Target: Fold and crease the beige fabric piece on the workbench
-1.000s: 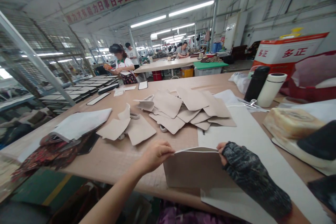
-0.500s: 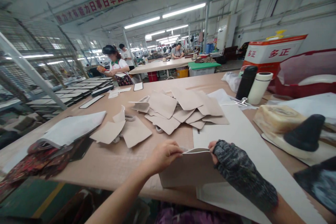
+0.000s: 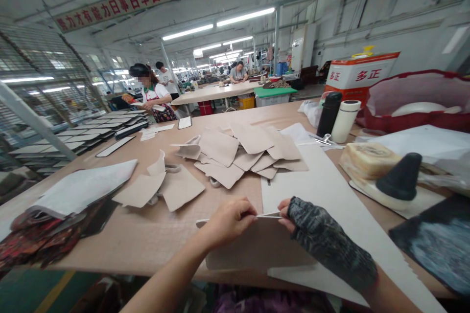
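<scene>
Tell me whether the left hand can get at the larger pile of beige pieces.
Probably yes: the larger pile lies just beyond the left hand with nothing standing between, though it would first have to let go of the panel whose edge it pinches.

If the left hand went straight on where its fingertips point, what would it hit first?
Probably the right hand, facing it along the beige piece's upper edge; depth is hard to judge.

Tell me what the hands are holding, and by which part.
A beige piece, held by its top edge: the left hand and the right hand both pinch that edge, with a short stretch showing between them.
</scene>
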Demonstrator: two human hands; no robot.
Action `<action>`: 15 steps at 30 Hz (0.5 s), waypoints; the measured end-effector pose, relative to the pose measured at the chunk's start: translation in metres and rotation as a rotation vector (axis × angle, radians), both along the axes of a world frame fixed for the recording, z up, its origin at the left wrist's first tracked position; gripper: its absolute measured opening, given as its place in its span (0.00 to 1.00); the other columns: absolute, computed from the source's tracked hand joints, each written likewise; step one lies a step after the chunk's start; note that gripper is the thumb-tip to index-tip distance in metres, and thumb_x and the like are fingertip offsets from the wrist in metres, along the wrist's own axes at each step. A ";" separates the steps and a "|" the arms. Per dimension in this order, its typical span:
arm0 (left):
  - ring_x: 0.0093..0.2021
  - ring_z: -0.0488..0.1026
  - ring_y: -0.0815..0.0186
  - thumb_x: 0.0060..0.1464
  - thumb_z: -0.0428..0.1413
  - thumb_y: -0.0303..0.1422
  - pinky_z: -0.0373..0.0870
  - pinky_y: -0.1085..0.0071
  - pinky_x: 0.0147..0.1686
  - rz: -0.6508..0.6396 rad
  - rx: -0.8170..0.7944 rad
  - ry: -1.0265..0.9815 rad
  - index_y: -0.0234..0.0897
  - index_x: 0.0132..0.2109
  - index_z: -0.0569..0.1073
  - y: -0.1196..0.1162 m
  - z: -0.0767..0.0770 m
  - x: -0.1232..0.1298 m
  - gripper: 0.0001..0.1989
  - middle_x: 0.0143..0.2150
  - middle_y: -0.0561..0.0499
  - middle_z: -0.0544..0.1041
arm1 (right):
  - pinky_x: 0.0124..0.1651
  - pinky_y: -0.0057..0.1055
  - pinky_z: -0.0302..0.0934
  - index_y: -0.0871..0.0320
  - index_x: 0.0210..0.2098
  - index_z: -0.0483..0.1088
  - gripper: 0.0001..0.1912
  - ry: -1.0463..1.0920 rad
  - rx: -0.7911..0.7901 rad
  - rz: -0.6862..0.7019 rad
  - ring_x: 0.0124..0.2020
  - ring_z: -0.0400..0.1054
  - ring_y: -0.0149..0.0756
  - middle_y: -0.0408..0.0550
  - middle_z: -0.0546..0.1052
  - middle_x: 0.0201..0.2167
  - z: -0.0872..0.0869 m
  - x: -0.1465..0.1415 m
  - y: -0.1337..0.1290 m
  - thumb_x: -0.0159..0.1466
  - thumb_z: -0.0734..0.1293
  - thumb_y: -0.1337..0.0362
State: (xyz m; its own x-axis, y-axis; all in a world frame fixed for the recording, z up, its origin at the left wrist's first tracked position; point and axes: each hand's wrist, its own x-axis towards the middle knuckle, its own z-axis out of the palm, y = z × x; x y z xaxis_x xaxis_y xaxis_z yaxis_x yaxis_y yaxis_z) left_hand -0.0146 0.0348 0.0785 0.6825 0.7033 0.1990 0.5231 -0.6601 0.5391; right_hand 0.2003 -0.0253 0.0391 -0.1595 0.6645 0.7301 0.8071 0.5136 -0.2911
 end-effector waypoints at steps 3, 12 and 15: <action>0.35 0.71 0.67 0.52 0.55 0.25 0.64 0.75 0.36 -0.004 0.009 0.042 0.35 0.33 0.75 -0.001 0.001 -0.007 0.05 0.33 0.51 0.75 | 0.41 0.36 0.71 0.53 0.47 0.66 0.13 0.375 -0.238 0.215 0.39 0.74 0.41 0.51 0.77 0.41 0.009 0.023 -0.003 0.63 0.63 0.60; 0.35 0.70 0.68 0.52 0.54 0.25 0.63 0.75 0.36 0.026 -0.077 -0.004 0.35 0.32 0.74 0.004 0.001 -0.026 0.04 0.32 0.52 0.74 | 0.49 0.41 0.68 0.54 0.47 0.71 0.16 0.339 -0.274 0.102 0.44 0.72 0.42 0.51 0.77 0.43 -0.027 0.048 0.008 0.61 0.65 0.56; 0.36 0.70 0.67 0.52 0.54 0.26 0.64 0.75 0.36 0.037 -0.066 -0.007 0.35 0.33 0.75 0.006 0.000 -0.025 0.05 0.32 0.51 0.74 | 0.49 0.39 0.69 0.55 0.41 0.74 0.12 0.334 -0.225 0.129 0.42 0.73 0.40 0.49 0.79 0.40 -0.032 0.034 0.012 0.63 0.62 0.58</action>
State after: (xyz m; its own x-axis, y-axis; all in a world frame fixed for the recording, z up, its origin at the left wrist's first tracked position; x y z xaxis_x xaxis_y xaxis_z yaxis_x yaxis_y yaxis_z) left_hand -0.0396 0.0406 0.0786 0.6548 0.7395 0.1562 0.5421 -0.6036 0.5846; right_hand 0.2340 -0.0131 0.0067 -0.0310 0.8031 0.5950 0.5830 0.4980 -0.6419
